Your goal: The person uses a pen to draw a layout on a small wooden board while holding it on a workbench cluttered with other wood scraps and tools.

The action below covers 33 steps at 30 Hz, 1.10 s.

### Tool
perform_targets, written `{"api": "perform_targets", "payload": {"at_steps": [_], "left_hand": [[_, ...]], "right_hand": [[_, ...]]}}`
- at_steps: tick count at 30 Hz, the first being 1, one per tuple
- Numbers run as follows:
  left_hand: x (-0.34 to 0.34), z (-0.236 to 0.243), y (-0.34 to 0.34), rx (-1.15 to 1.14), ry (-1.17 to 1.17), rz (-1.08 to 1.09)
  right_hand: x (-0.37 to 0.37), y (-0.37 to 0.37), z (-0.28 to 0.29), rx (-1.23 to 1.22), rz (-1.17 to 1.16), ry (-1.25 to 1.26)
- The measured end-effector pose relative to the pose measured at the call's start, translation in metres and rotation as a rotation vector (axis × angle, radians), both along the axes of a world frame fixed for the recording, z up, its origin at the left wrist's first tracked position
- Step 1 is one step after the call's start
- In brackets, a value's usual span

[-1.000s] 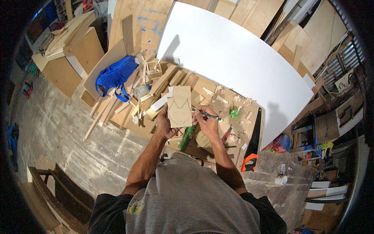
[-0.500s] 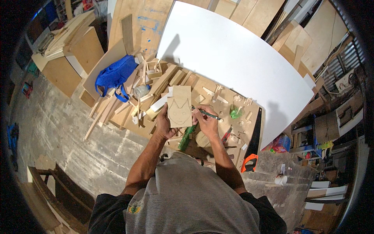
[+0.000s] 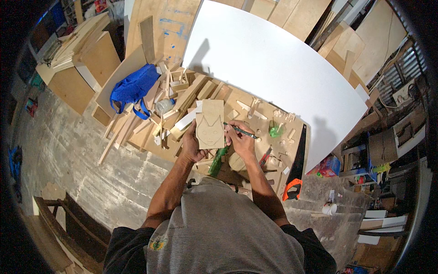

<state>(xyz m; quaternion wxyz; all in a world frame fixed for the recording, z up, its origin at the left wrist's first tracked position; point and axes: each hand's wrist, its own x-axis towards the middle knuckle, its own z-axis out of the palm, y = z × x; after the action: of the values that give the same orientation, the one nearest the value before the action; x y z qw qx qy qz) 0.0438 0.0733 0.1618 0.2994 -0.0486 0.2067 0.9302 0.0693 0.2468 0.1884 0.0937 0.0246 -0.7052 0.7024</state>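
A thin wooden board [image 3: 211, 114] is held up over the worktable, its face towards me. A pencil-like outline of a head with two pointed ears, eyes and a mouth is drawn on its lower part. My left hand [image 3: 193, 145] grips the board's left edge and lower corner, fingers behind it. Beside the right edge, my right hand [image 3: 242, 140] is closed round a dark pencil [image 3: 246, 132]. The pencil's one end lies near the board's edge; I cannot tell whether it touches. Below the board, a green bottle-like object [image 3: 218, 163] lies partly hidden.
Wood offcuts [image 3: 187, 102] and a blue bag [image 3: 133, 86] crowd the table's left. A handsaw [image 3: 298, 162] with an orange handle lies at the right edge. Red-handled pliers [image 3: 265, 156] and a green plastic piece [image 3: 275, 129] sit nearer. A large white panel [image 3: 273, 59] stands behind.
Hardly anything differs. My right hand and the pencil have shifted very slightly to the left and up, while the board stays in my left hand.
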Motion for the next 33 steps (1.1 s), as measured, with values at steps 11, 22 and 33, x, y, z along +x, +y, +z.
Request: {"api": "perform_targets", "payload": {"at_steps": [11, 22, 33], "left_hand": [[0.003, 0.011, -0.001, -0.097, -0.021, -0.017], [0.003, 0.012, 0.0, -0.129, -0.051, 0.022], [0.001, 0.0, -0.006, -0.075, 0.036, -0.051]], "right_hand": [[0.001, 0.003, 0.002, 0.01, 0.008, 0.039], [0.003, 0.005, 0.004, -0.005, 0.014, 0.004], [0.003, 0.006, -0.003, -0.007, 0.02, -0.009]]}}
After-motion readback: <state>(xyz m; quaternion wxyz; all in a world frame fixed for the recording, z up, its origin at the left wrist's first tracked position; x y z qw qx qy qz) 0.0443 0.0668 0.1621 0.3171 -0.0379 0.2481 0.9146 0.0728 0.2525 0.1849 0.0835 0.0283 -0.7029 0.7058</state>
